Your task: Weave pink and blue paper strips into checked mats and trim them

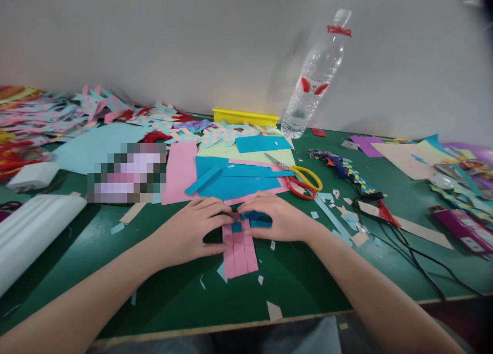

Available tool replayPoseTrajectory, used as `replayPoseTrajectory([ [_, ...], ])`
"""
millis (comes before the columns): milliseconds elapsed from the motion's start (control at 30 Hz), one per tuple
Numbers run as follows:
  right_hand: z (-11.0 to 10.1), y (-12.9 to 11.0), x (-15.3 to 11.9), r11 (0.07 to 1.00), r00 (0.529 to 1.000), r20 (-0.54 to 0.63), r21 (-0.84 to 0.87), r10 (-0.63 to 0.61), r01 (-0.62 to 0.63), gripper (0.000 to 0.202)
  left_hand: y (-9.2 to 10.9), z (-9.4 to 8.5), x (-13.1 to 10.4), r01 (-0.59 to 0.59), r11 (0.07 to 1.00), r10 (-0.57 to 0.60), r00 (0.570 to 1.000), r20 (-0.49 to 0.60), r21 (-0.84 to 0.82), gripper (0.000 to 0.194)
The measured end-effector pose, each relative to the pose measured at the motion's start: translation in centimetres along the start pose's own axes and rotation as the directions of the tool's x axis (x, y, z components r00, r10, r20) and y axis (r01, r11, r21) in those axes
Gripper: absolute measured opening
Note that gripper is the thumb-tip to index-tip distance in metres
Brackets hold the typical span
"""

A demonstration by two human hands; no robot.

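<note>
Pink paper strips [241, 254] lie side by side on the green table in front of me, crossed near their top by a blue paper strip [260, 219]. My left hand [192, 228] rests at the left edge of the pink strips, its thumb and fingers closed on that edge. On the other side, my right hand [277, 218] curls over the blue strip, thumb below and fingers above, pinching it where it meets the pink paper. A small blue square [236, 227] shows between the pink strips. The fingers partly hide where the strips cross.
Beyond my hands lie blue paper sheets [239, 184], a pink sheet [179, 172] and scissors [304, 179] with yellow and red handles. A clear plastic bottle [316, 77] stands behind. Paper scraps [346, 215] and black cables [408, 246] are at the right, a white roll [38, 236] at the left.
</note>
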State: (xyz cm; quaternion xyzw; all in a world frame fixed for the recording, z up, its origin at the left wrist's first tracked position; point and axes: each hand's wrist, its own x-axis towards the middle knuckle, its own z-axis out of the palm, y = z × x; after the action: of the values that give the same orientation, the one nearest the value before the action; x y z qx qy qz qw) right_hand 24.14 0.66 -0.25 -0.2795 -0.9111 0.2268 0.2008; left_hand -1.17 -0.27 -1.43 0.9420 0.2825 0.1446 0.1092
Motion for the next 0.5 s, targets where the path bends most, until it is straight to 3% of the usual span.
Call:
replayPoseTrajectory([
  [133, -0.3, 0.3, -0.3, 0.996, 0.993, -0.111, -0.073, 0.039, -0.047, 0.034, -0.2, 0.0, -0.1, 0.001, 1.000, -0.001, 1.000, -0.012, 0.015, 0.030],
  [267, 0.2, 0.3, -0.2, 0.991, 0.933, -0.355, -0.091, 0.058, -0.096, 0.009, -0.5, 0.0, -0.1, -0.002, 1.000, 0.003, 1.000, -0.016, 0.013, 0.035],
  [333, 0.4, -1.2, 0.2, 0.999, 0.846, -0.532, 0.008, 0.038, -0.040, 0.011, -0.6, -0.1, -0.1, -0.011, 1.000, 0.012, 0.999, -0.031, 0.016, 0.038],
  [400, 0.2, -4.1, 0.5, 0.978, 0.672, -0.730, 0.203, 0.123, 0.043, 0.021, -0.6, -0.3, 0.0, -0.017, 1.000, 0.018, 0.999, -0.045, 0.016, 0.039],
  [433, -0.1, -5.9, 0.4, 0.953, 0.613, -0.768, 0.291, 0.184, 0.079, 0.025, -0.5, -0.4, 0.0, -0.017, 1.000, 0.018, 0.999, -0.051, 0.014, 0.038],
  [467, -0.5, -7.8, 0.3, 0.935, 0.586, -0.778, 0.343, 0.227, 0.093, 0.027, -0.5, -0.5, 0.0, -0.015, 1.000, 0.016, 0.998, -0.056, 0.010, 0.035],
  [500, -1.0, -9.5, 0.0, 0.936, 0.607, -0.760, 0.344, 0.231, 0.075, 0.026, -0.4, -0.6, 0.0, -0.012, 1.000, 0.013, 0.998, -0.059, 0.006, 0.033],
])
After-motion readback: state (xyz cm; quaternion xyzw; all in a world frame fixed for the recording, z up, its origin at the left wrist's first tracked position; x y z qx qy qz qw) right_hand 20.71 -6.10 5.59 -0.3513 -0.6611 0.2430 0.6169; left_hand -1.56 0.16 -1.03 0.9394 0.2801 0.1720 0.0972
